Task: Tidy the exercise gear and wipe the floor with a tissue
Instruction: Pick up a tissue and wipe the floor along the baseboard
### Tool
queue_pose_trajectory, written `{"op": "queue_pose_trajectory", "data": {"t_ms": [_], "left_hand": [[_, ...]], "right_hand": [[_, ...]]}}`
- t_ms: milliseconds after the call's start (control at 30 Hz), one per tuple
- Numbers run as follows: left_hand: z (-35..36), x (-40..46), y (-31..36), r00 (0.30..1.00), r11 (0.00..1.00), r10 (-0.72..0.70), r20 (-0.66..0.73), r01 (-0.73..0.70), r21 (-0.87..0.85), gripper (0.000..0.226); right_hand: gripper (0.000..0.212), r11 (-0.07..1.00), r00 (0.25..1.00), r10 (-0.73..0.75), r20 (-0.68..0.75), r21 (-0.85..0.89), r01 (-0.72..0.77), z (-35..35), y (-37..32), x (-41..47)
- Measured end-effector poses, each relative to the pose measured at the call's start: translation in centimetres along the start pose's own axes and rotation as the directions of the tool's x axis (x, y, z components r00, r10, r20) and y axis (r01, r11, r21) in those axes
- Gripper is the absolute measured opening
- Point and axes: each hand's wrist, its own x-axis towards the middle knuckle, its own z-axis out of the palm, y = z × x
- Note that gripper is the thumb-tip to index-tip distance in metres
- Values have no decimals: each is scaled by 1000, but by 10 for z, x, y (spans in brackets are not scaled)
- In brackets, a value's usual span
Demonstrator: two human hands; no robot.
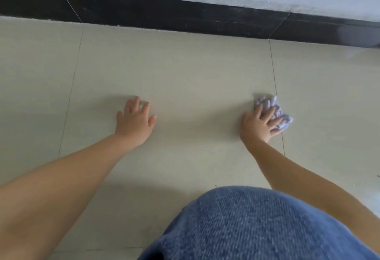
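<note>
Kneeling, denim knee [257,224] nearest. Hands? (first observer)
Left hand [134,123] flat on the floor [185,70], fingers [147,108] spread, holding nothing. Right hand [259,125] presses the crumpled tissue [269,101] under straight fingers, over a tile joint, short of the black skirting [164,15]. (second)
Risk? (first)
Unpinched, the tissue may slip free or shred on grout. (second)

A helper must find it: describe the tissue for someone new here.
Look at the pale tiled floor below the black skirting. Under the right hand, on a grout line, lies the tissue, the only crumpled white thing there.
</note>
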Motion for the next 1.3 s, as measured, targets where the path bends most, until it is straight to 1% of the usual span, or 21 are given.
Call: {"op": "queue_pose_trajectory", "data": {"t_ms": [67, 100, 167, 233, 267, 300, 367, 467, 500, 567, 600, 667, 733, 767, 833, 933, 1033, 1100, 1167, 1233, 1300], "left_hand": [[1, 1, -2, 999, 999, 14, -35, -15, -38, 41], [0, 2, -5, 997, 997, 31, -76, -36, -65, 38], [-2, 2, -11, 991, 986, 6, -134, -28, -167, 35], [-8, 4, -13, 985, 963, -93, -144, 52, -266, 37], [-11, 4, -14, 982, 959, -109, -151, 64, -276, 37], [-11, 3, -15, 981, 964, -91, -169, 44, -264, 38], [-9, 3, -16, 980, 977, -43, -194, 0, -215, 35], [-5, 3, -8, 979, 983, -70, -192, 35, -178, 35], [-4, 4, -3, 981, 985, -87, -176, 59, -160, 39], [-2, 5, 7, 986, 986, -129, -106, 115, -122, 46], [-1, 6, 12, 986, 984, -149, -74, 141, -106, 49], [1, 7, 18, 984, 982, -174, -36, 171, -79, 53], [1, 7, 19, 983, 980, -182, -17, 180, -84, 55], [1, 6, 18, 984, 980, -180, -9, 179, -86, 55], [2, 5, 14, 986, 983, -167, -11, 165, -79, 56], [2, 4, 7, 988, 988, -151, -25, 150, -42, 61], [2, 2, 2, 988, 987, -153, 7, 153, -51, 64], [3, 1, 2, 990, 989, -143, 13, 143, -43, 65], [5, 0, 4, 990, 990, -139, 12, 140, -30, 67], [9, -1, 4, 992, 991, -129, 0, 129, -17, 68], [12, 0, 3, 992, 993, -122, -20, 121, -14, 69]], "right_hand": [[60, 943, 943, -331, -24, -37, 330, 33, -54, -42], [59, 854, 855, -518, -4, -54, 517, 47, -76, -68], [54, 536, 544, -819, 183, -97, 839, 60, -101, -107], [48, 159, 179, -943, 281, -93, 983, 63, -96, -104], [46, 41, 65, -961, 269, -95, 995, 60, -84, -91], [45, -15, 14, -969, 246, -115, 993, 57, -68, -73], [44, 65, 105, -977, 186, -209, 976, 45, -28, -22], [49, 367, 392, -920, -2, -357, 859, 10, 36, 57], [53, 527, 540, -839, -70, -357, 772, -4, 52, 76], [54, 883, 873, -465, -147, -146, 446, -26, 64, 93], [53, 967, 957, -254, -137, -14, 255, -32, 54, 93], [51, 994, 987, -98, -131, 39, 104, -26, 11, 84], [53, 945, 929, -327, -171, -40, 325, 1, -44, 57], [54, 865, 847, -502, -176, -98, 492, 18, -72, 37], [51, 593, 586, -805, -92, -159, 789, 45, -122, -6], [49, 142, 193, -948, 254, -208, 968, 48, -168, -36], [49, 43, 111, -955, 274, -243, 969, 25, -173, 14], [53, 232, 292, -941, 170, -307, 923, 12, -150, 65], [61, 514, 552, -834, 10, -351, 783, -4, -110, 108], [56, 828, 836, -542, -80, -220, 516, -21, -67, 133], [53, 978, 977, -207, -58, -50, 204, -34, -55, 133]]}}
